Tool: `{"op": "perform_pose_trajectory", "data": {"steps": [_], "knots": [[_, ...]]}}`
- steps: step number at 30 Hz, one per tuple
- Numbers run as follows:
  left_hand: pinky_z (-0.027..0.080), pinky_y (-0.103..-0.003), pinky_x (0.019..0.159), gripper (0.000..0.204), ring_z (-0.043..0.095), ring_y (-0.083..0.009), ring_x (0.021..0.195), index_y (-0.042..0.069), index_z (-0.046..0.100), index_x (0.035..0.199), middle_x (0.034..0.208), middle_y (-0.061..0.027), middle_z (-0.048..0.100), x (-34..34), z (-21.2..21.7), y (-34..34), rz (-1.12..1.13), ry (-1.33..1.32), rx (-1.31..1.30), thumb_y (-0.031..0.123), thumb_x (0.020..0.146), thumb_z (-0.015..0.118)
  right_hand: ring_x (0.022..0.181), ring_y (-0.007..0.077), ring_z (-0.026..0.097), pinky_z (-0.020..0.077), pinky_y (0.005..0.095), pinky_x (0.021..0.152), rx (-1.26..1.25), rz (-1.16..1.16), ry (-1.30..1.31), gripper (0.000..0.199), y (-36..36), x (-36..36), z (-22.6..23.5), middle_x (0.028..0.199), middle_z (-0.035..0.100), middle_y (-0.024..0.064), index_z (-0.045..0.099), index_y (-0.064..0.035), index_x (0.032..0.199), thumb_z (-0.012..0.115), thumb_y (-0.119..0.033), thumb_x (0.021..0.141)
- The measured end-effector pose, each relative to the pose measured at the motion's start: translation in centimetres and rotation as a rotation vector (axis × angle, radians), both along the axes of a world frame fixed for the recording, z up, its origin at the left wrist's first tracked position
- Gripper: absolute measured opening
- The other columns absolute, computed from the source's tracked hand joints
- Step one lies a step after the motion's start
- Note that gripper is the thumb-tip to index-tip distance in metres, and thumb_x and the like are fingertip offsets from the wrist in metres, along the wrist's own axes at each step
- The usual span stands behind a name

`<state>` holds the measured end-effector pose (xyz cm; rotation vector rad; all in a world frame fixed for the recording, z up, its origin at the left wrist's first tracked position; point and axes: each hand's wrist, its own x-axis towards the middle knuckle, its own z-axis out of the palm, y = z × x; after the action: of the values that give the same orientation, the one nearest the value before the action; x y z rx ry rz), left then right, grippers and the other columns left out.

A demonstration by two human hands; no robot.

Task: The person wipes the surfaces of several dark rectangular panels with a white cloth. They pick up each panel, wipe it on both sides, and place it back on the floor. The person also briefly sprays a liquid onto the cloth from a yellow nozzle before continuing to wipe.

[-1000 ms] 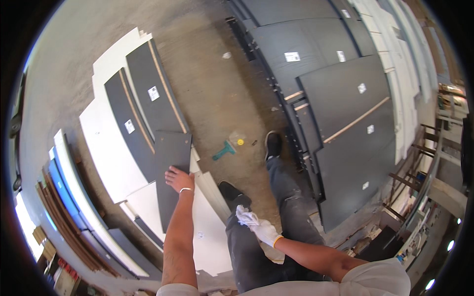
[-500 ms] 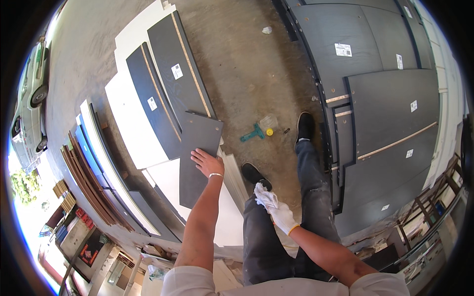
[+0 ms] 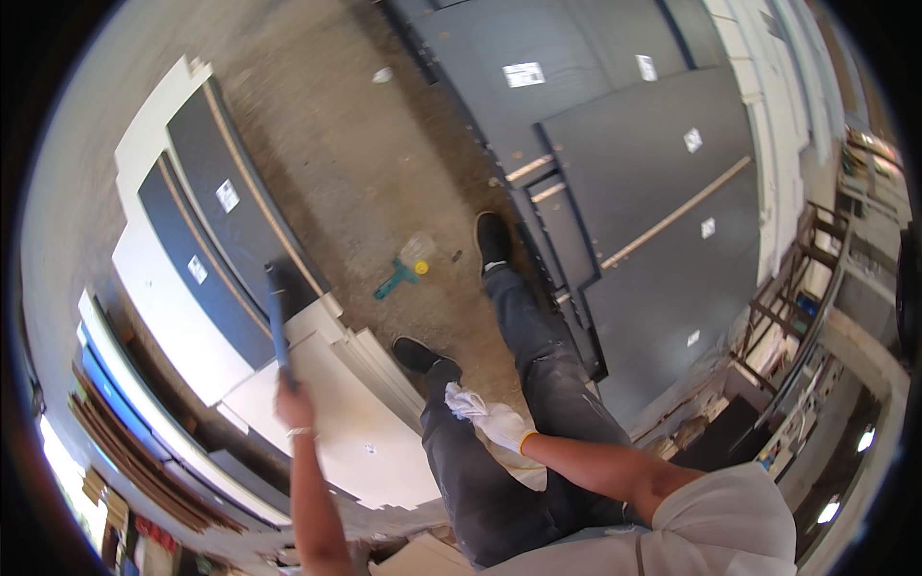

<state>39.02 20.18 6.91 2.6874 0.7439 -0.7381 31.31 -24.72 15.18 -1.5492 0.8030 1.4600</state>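
My bare left hand, blurred by motion, grips the near end of a dark grey panel. The panel is tipped up, so it shows almost edge-on above the white boards. Past it lie two longer dark panels, the left one and the right one, each with a pale strip and a white label. My right hand wears a white glove and is closed around a crumpled white cloth, close to my left knee.
On the concrete floor lie a teal tool and a yellow round piece. Large stacked dark panels fill the right side. Blue and brown boards lie at lower left. My shoes stand between the stacks.
My left hand has gone from lying flat on the small dark panel to gripping its end, and the panel is now tipped on edge. The view has turned rightward. The right hand keeps the cloth.
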Motion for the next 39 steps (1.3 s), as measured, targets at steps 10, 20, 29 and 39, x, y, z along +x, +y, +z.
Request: {"op": "perform_pose_trajectory", "data": {"steps": [10, 20, 29, 39], "knots": [[0.054, -0.047, 0.088, 0.035, 0.070, -0.0377, 0.095, -0.003, 0.063, 0.118, 0.107, -0.0240, 0.073, -6.5, 1.6, 9.5, 0.222, -0.245, -0.050, 0.012, 0.091, 0.080, 0.113, 0.0422, 0.068, 0.0522, 0.0472, 0.095, -0.053, 0.123, -0.129, 0.038, -0.8, -2.8, -0.7, 0.118, 0.074, 0.0224, 0.071, -0.0098, 0.128, 0.057, -0.033, 0.102], [0.056, -0.036, 0.084, 0.031, 0.067, -0.0219, 0.089, -0.009, 0.068, 0.115, 0.102, -0.0135, 0.075, -5.8, 9.0, 2.3, 0.463, -0.359, -0.288, 0.010, 0.093, 0.080, 0.118, 0.0194, 0.071, 0.0535, 0.0295, 0.103, 0.199, -0.569, 0.009, 0.036, 0.7, -1.0, -1.2, 0.129, 0.073, 0.0105, 0.068, 0.0054, 0.133, 0.054, -0.010, 0.104], [0.050, -0.033, 0.095, 0.027, 0.062, -0.0174, 0.105, -0.003, 0.062, 0.127, 0.118, -0.0090, 0.069, 28.1, 18.0, -19.3, 0.383, -0.458, -0.832, 0.011, 0.104, 0.066, 0.112, 0.0423, 0.071, 0.0529, 0.0465, 0.095, 0.093, -0.287, -0.138, 0.041, 1.9, 5.1, -3.9, 0.111, 0.075, 0.0268, 0.075, -0.0058, 0.122, 0.059, -0.033, 0.095], [0.054, -0.045, 0.104, 0.034, 0.063, -0.0294, 0.119, 0.002, 0.052, 0.137, 0.135, -0.0145, 0.061, 62.3, 9.9, -53.4, 0.589, -0.384, -1.476, 0.008, 0.106, 0.063, 0.110, 0.0413, 0.072, 0.0540, 0.0473, 0.094, 0.083, -0.581, -0.005, 0.049, -0.8, 16.1, -0.8, 0.112, 0.075, 0.0279, 0.076, -0.0031, 0.117, 0.061, -0.043, 0.093]]}}
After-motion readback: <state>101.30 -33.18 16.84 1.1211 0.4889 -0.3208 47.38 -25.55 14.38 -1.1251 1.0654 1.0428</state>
